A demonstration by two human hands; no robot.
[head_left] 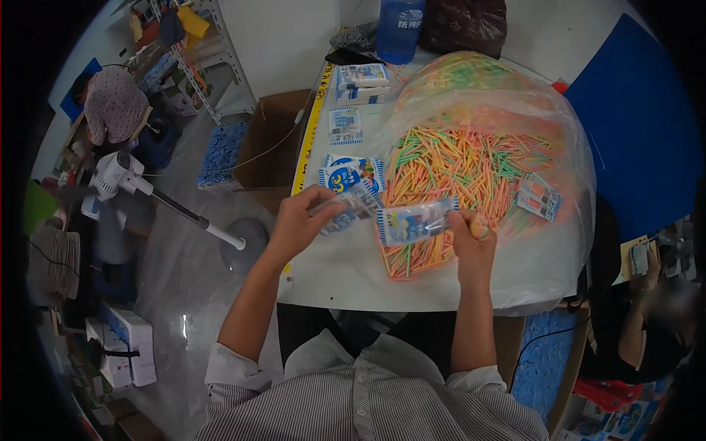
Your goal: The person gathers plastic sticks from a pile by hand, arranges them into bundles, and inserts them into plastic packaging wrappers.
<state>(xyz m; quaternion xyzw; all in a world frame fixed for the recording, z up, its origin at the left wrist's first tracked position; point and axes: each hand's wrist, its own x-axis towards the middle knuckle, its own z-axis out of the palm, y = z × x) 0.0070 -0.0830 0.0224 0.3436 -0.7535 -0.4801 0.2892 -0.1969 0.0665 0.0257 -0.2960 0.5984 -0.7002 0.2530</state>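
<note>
My left hand is closed on a small clear-and-blue packet at the table's left side. My right hand pinches the end of another blue-and-white packet, and some pale sticks show within its curled fingers. Behind both hands a large clear plastic bag lies open, full of thin pink, orange, yellow and green sticks. One packet rests on the sticks at the right. More packets lie along the table's left edge, some of them stacked.
A blue bottle and a dark bag stand at the back of the table. Left are a cardboard box and a white fan. One person sits far left, another at the right.
</note>
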